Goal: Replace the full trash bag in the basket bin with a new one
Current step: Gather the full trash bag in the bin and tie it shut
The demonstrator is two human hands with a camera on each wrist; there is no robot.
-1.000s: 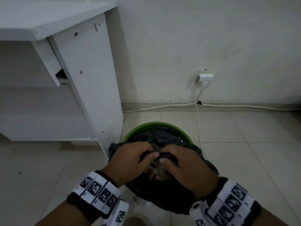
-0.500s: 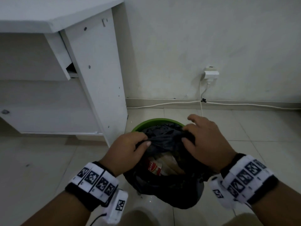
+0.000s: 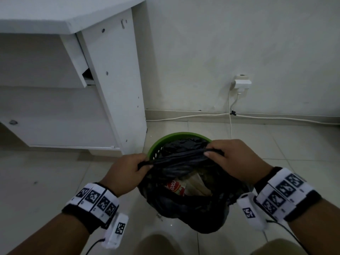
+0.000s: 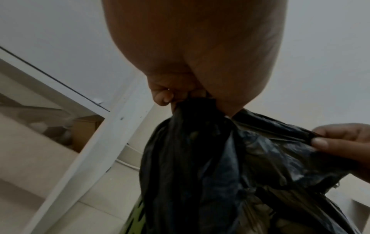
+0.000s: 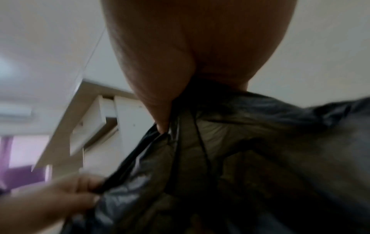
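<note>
The full black trash bag [image 3: 184, 205] sits at the near edge of the green basket bin [image 3: 161, 142], its mouth open with wrappers showing; the left hand [image 3: 127, 172] and right hand [image 3: 237, 159] each pinch a bunched part of its rim, well apart. That taut edge between them probably serves to gather the mouth for closing; the bin stands beside a white desk panel [image 3: 114, 80], a wall socket [image 3: 242, 83] behind it

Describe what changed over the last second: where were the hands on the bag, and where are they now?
The left hand and right hand, bunched together over the middle of the black trash bag a second ago, moved apart, stretching its far rim between them; the mouth now gapes, showing the red packet. Both hands still pinch the rim. The bag stays in the green basket bin.
</note>
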